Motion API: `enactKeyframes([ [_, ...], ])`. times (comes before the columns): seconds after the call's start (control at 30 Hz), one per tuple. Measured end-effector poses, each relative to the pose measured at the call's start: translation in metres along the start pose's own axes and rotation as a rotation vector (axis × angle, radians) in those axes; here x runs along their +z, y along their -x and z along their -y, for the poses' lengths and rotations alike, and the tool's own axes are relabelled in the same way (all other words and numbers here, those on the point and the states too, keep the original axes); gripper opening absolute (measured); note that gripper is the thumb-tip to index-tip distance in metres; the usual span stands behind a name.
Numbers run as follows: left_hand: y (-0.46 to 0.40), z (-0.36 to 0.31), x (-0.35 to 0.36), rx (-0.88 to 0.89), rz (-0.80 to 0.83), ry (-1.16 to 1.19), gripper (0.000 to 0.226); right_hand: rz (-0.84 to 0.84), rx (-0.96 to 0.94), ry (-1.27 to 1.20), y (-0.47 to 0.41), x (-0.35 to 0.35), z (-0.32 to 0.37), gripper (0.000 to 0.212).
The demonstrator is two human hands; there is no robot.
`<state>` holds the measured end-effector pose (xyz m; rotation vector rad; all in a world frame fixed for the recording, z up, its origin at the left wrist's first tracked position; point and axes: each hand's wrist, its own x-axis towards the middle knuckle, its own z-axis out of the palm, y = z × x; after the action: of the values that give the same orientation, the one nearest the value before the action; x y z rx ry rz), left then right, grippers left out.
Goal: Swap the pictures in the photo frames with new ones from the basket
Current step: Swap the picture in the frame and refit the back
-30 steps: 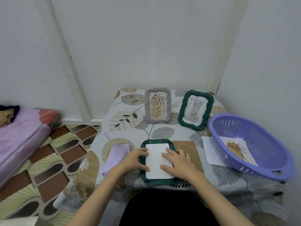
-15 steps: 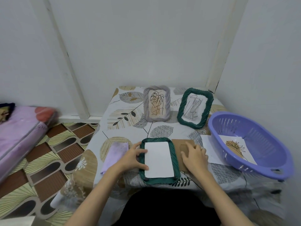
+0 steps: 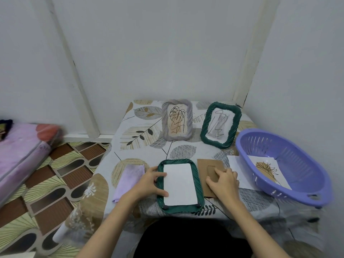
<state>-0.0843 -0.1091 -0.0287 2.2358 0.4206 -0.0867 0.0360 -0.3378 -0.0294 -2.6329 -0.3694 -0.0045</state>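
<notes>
Right now my right hand [image 3: 223, 180] rests fingers-curled on the cardboard backing [image 3: 208, 170], which lies just right of the face-down green frame [image 3: 179, 208] with its long axis running away from me, so that hand is the nearer one to lift it across. My left hand [image 3: 150, 183] steadies the frame's left edge, thumb and fingers pressing the white picture back [image 3: 179, 184]. I read no brand; small print on the standing lilac frame [image 3: 176, 120] is probably lettering, too tiny to read.
</notes>
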Motion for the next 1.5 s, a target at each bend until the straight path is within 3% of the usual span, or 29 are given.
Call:
enactKeyframes([
  [0.2,-0.001,-0.006,0.003,0.000,-0.013,-0.012,0.077,-0.072,-0.008,-0.196,-0.005,-0.014,0.009,0.054],
  [0.43,0.000,-0.007,0.006,0.010,-0.023,-0.010,0.076,0.012,-0.036,-0.357,-0.002,-0.007,0.026,0.056],
  [0.73,-0.001,-0.005,0.006,0.020,-0.033,0.010,0.076,0.018,-0.144,-0.283,0.015,0.002,0.031,0.054],
  [0.9,-0.002,-0.003,0.007,0.031,-0.048,0.028,0.078,0.142,-0.294,-0.146,0.036,0.016,0.054,0.055],
  [1.5,-0.002,0.003,0.007,0.067,-0.021,0.069,0.079,0.201,-0.219,0.033,0.034,0.023,0.074,0.050],
])
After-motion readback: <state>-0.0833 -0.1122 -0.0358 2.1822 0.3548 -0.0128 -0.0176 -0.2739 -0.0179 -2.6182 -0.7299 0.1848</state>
